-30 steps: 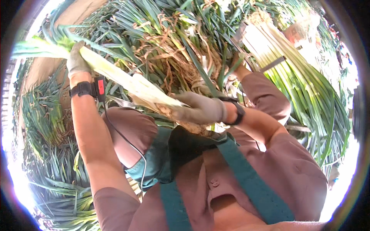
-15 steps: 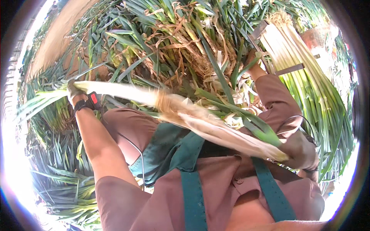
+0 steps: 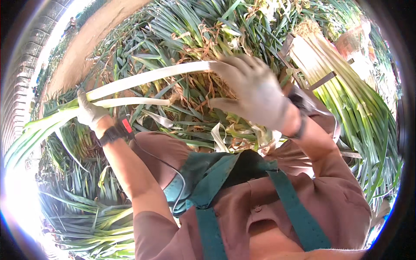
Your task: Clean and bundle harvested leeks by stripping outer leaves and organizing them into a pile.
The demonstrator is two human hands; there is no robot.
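Observation:
My left hand (image 3: 89, 112), in a pale glove, is closed round the leafy part of two long green onions. The longer green onion (image 3: 147, 78) has a bare white shank stretching right; the shorter green onion (image 3: 134, 101) lies below it and ends in a small root tuft. Their green leaves trail off to the left of my fist. At the far end of the longer stalk is my gloved right hand (image 3: 260, 91), blurred, fingers stretched out and thumb apart. It covers the root end, and whether it touches the stalk is unclear.
Unpeeled green onions with dry leaves (image 3: 195, 26) pile up ahead of me. To the right, a bundle of cleaned green onions (image 3: 329, 60) lies in a metal holder (image 3: 323, 81). More green onions (image 3: 95, 225) are heaped at lower left. Bare sandy ground (image 3: 78, 56) shows at far left.
My right hand has moved from the lower right up to the stalk's root end. The pale outer layer it was pulling is out of its grasp. My left hand keeps hold, slightly lower.

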